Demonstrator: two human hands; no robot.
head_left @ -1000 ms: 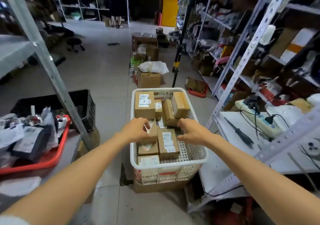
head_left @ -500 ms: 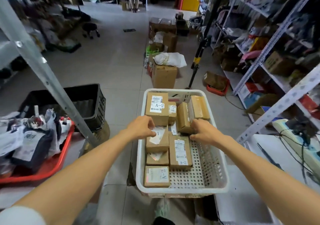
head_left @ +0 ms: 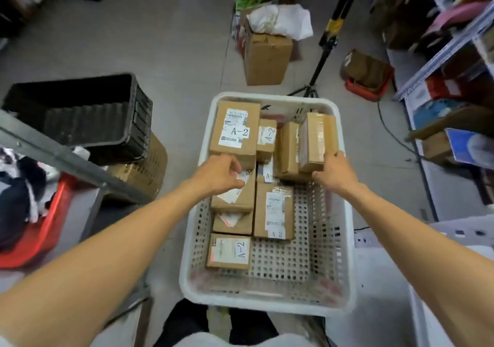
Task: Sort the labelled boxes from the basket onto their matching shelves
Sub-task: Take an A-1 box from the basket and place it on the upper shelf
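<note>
A white perforated basket [head_left: 344, 239] stands on the floor in front of me with several brown cardboard boxes in it, most labelled A-2. My left hand [head_left: 220, 173] grips the top edge of a box with a torn white label [head_left: 235, 197] in the basket's left middle. Behind that hand lies a large A-2 box [head_left: 235, 130]. My right hand [head_left: 335, 171] holds a taped box [head_left: 316, 141] that stands tilted at the basket's back right, leaning on another upright box [head_left: 287, 149]. More A-2 boxes lie near the front [head_left: 228, 251] and centre [head_left: 274, 213].
A black crate [head_left: 80, 116] sits on a carton at the left, behind a grey shelf post [head_left: 61, 154]. A red tray of bags [head_left: 40, 226] is at the far left. A tripod [head_left: 323, 47], an open carton [head_left: 267, 58] and shelving [head_left: 449, 52] stand beyond and right.
The camera has tilted down and closer over the basket. My right hand moved back and right from the middle boxes to the tilted taped box. My left hand stayed on the torn-label box.
</note>
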